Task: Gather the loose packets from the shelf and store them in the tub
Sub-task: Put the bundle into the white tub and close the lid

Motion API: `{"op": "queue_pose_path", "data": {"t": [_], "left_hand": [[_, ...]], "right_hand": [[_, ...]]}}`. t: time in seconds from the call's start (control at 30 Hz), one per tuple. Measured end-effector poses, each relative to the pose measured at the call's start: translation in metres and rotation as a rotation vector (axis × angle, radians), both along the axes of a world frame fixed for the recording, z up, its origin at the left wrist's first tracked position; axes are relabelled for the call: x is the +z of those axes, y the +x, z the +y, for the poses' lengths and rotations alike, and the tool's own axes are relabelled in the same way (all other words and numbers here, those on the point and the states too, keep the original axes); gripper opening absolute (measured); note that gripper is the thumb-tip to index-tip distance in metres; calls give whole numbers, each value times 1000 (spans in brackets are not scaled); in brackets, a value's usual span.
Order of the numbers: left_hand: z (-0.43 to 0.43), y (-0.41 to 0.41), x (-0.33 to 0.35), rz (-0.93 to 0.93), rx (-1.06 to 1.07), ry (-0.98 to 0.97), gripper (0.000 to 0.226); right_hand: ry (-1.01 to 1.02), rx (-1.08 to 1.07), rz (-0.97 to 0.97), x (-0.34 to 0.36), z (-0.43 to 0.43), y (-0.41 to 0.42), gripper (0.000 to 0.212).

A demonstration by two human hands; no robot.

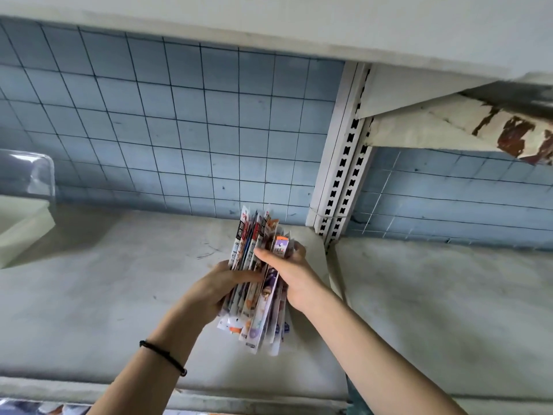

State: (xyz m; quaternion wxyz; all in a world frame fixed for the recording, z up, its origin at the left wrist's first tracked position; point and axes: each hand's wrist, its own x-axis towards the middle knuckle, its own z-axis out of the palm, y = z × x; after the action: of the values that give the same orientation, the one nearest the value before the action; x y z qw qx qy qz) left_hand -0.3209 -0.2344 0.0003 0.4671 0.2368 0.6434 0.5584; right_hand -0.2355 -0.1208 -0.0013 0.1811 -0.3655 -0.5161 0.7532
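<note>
Nearest the camera, a thin black band (pixel 163 356) is worn on the left wrist, and both forearms are stretched forward over a pale grey, scuffed metal shelf (pixel 104 295).

A thick bundle of flat, colourfully printed plastic packets (pixel 260 310) is held upright between the 2 hands, just above the shelf and slightly left of its dividing post. The left hand (pixel 215 292) is curled round the bundle's left side, with the thumb laid across the front packets. The right hand (pixel 291 274) is wrapped round the right side, its thumb pressed on the packet edges and its fingers hidden behind. Whether the lower ends touch the shelf cannot be told.

The step in hand is judged to be squaring and gathering the packets before they are placed. For the next move, both grips would need to be kept firm so that no packet slips out below, and the stack lowered evenly onto the shelf surface.

Further back, a white slotted upright post (pixel 344 175) is seen, with a dark wire grid over blue backing (pixel 179 115) behind it. A clear plastic container (pixel 27 175) stands at the far left. Above, a white upper shelf (pixel 299 19) is carried by a rust-flaked bracket (pixel 514 133).
</note>
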Motion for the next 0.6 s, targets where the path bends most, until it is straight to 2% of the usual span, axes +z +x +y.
{"op": "queue_pose_path", "data": {"t": [0.03, 0.1, 0.17, 0.3, 0.5, 0.6], "left_hand": [[0, 1, 1, -16, -12, 23, 20], [-1, 2, 2, -56, -38, 99, 29], [-2, 3, 2, -99, -40, 180, 43], [-1, 7, 5, -93, -22, 309, 50], [-3, 1, 5, 141, -69, 367, 63], [-4, 4, -2, 211, -103, 364, 81]], "right_hand": [[12, -9, 19, 0, 0, 1, 101], [65, 14, 120, 2, 3, 5, 57], [115, 63, 199, 11, 4, 10, 38], [168, 4, 268, 23, 0, 17, 38], [222, -92, 446, 40, -3, 28, 48], [313, -27, 463, 41, -10, 30, 59]]}}
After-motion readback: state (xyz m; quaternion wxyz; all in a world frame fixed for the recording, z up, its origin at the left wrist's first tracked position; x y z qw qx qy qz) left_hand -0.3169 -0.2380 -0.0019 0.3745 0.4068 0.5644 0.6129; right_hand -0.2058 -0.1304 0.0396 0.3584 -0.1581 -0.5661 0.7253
